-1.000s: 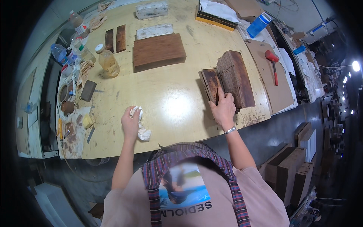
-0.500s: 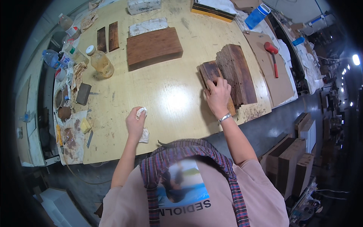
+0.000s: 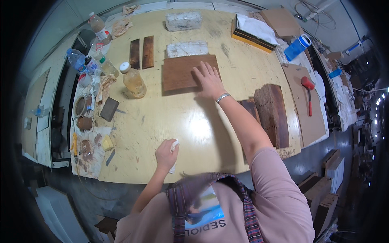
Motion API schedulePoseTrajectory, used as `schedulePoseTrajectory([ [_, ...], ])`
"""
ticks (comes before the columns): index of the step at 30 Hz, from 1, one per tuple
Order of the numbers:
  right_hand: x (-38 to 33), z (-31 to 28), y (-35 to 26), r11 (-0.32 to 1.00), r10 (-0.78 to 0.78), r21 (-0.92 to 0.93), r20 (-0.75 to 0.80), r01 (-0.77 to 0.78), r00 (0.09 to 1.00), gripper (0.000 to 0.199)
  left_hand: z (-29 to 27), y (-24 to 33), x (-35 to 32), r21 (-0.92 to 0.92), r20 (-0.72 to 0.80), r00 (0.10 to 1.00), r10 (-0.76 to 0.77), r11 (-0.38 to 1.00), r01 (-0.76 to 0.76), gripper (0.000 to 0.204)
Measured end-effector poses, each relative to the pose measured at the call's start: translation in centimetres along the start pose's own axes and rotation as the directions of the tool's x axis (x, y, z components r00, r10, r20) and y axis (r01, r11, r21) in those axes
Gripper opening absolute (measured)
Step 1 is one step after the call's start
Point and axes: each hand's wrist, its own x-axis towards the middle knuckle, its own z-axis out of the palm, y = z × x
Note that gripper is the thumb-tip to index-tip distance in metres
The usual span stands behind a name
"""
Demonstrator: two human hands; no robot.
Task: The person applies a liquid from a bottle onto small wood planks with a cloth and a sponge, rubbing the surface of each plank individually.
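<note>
My right hand (image 3: pixel 210 82) lies with fingers spread on the right side of a reddish-brown wooden board or stack of boards (image 3: pixel 178 75) in the middle of the table. A crumpled white cloth or tissue (image 3: pixel 174 145) is gripped in my left hand (image 3: pixel 165 154), close to the table's near edge. Dark-stained wooden boards with rough edges (image 3: pixel 279 117) stand stacked to the right, and my right forearm partly covers a shorter stack (image 3: pixel 250 108) beside them. Behind the brown wood sits a whitish block (image 3: pixel 187 49).
Two dark wood strips (image 3: pixel 148 52) lie far left, near a jar of amber liquid (image 3: pixel 134 84). Bottles (image 3: pixel 77 60), rags and a yellow block (image 3: pixel 107 143) line the left edge. A red mallet (image 3: pixel 308 84) rests on cardboard (image 3: pixel 298 79) at right; a blue bottle (image 3: pixel 297 47) stands beyond.
My right hand has left the shorter stack of dark boards and moved left and away from me onto the brown wood. The left hand still holds the white cloth. The whole view has shifted.
</note>
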Motion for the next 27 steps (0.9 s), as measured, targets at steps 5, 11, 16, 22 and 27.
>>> schedulePoseTrajectory([
  [5,2.1,2.8,0.7,1.000,0.022,0.016,0.043,-0.023,0.999,0.114,0.1,-0.1,0.1,-0.103,0.001,0.992,-0.124,0.987,0.124,0.016],
  [11,1.6,-0.6,3.8,0.869,0.309,0.415,-0.035,-0.267,0.950,0.103,-1.9,-2.4,11.1,-0.102,0.023,0.987,-0.158,0.982,0.160,0.042],
  [16,2.1,5.2,7.5,0.054,0.368,0.957,0.246,-0.285,0.897,0.075,0.9,-6.0,21.1,-0.477,0.320,0.923,-0.212,0.806,0.350,0.104],
  [22,0.7,7.9,8.6,-0.085,0.398,0.956,0.290,-0.280,0.870,0.074,2.2,-6.0,23.2,-0.532,0.405,0.894,-0.190,0.747,0.400,0.108],
  [27,-2.8,7.6,4.6,0.182,0.491,0.927,0.204,-0.328,0.847,0.068,0.2,-6.2,18.4,-0.504,0.397,0.887,-0.235,0.752,0.425,0.108],
])
